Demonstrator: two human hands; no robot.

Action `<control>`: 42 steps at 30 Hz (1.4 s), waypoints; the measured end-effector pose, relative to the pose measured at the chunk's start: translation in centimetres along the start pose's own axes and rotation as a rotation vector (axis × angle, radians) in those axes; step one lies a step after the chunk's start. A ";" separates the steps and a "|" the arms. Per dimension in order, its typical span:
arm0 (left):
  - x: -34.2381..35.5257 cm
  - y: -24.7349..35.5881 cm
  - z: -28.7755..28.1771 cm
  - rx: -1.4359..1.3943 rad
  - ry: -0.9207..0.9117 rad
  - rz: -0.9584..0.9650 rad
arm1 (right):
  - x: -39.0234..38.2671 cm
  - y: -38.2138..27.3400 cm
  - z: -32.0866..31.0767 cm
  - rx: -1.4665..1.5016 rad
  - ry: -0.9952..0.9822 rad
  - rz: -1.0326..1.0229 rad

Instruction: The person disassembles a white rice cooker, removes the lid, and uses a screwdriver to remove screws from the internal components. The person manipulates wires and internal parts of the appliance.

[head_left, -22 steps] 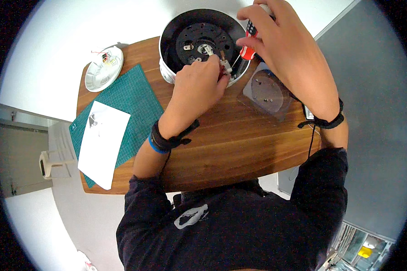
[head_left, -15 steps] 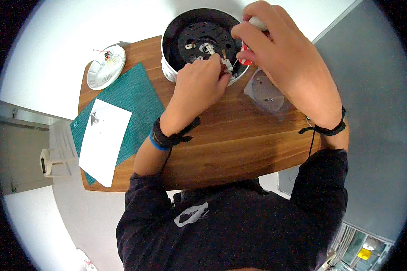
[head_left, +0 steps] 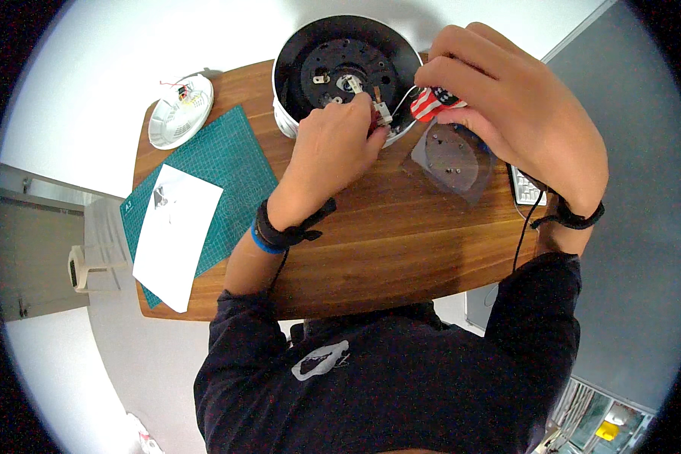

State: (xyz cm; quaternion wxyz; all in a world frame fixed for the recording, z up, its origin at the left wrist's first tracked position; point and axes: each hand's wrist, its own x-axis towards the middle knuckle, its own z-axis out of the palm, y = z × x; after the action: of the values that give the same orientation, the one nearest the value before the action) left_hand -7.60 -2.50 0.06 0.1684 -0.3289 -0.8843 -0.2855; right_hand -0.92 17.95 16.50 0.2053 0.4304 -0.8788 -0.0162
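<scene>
The right hand [head_left: 518, 113] closes its grip around the handle of a screwdriver [head_left: 435, 104], patterned in red and white stripes with a dark starred patch. Its thin, pale shaft slants down and left over the near right part of a housing's rim; whether the tip touches anything cannot be made out.

The left hand [head_left: 329, 155] has its grip pinched, thumb against fingers, on a small white part [head_left: 383, 113] just inside that rim, mostly hidden by the fingertips.

The round white housing [head_left: 282, 121] stands open side up at the far edge of the tabletop [head_left: 401, 234], with a black perforated disc [head_left: 329, 59] inside. Just beside it, under the right hand, a clear plastic piece [head_left: 435, 170] holds several small screws [head_left: 452, 171]. Farther right, a device with white keys [head_left: 528, 188] shows partly behind the right wrist, which wears a black cord bracelet [head_left: 575, 220].

On the left lies a green cutting mat [head_left: 231, 163], a sheet of white paper [head_left: 175, 242] over it. Beyond the mat's far corner, a white oval cover [head_left: 178, 121] lies with thin red wires.
</scene>
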 end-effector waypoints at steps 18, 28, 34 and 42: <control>0.3 -0.4 -0.5 -0.020 -0.079 -0.047 | -4.5 2.0 -0.7 -0.129 0.408 0.238; 0.6 0.5 -1.9 -0.058 -0.171 -0.112 | -8.3 7.1 8.8 0.067 0.411 0.455; 0.7 0.8 -2.0 -0.078 -0.206 -0.163 | -10.1 8.7 10.2 0.155 0.604 0.705; 0.4 0.1 -2.2 -0.190 -0.225 -0.137 | -11.5 12.2 14.9 0.274 0.417 0.825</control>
State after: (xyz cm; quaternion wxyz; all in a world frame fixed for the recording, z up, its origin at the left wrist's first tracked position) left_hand -7.54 -3.63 2.03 0.0164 -0.3121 -0.8870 -0.3398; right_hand -9.38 32.21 1.40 0.3079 0.0628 -0.9103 0.2695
